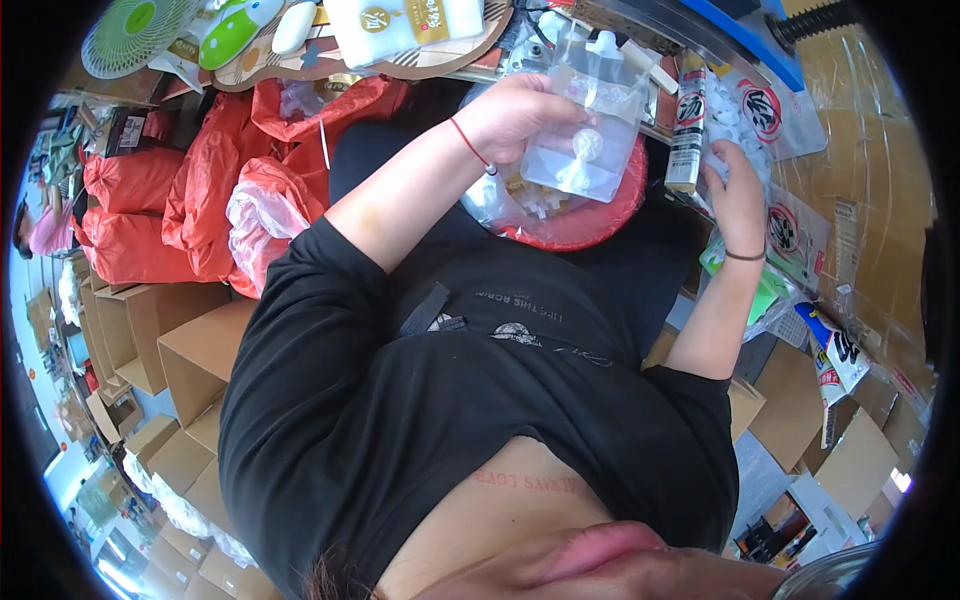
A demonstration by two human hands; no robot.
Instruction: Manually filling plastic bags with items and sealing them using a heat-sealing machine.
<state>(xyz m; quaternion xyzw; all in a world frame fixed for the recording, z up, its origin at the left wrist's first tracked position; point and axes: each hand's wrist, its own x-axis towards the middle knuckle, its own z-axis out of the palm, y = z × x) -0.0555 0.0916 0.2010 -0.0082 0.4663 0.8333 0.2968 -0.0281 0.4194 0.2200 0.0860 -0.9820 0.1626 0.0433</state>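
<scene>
A flat, clear plastic pouch with a white spout (608,150) is pinched by the left hand (510,115) over a round, red-lined tub (628,215); its spout is best left uncovered; small white plastic pieces (733,128) are reached for by the right hand (738,200), whose grasp cannot be told

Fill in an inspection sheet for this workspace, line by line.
Surface: patterned mat on the worktop, with a white package and a green fan on it.
Job's things: clear pouch over a red tub at the lap; small white pieces to the right.
Clutter: red bags piled at left.
Hands: left hand grips the clear pouch; right hand is at the small white pieces, its hold unclear.
Cables: nothing seen.
Surroundings: cardboard boxes at left and more at lower right.
</scene>
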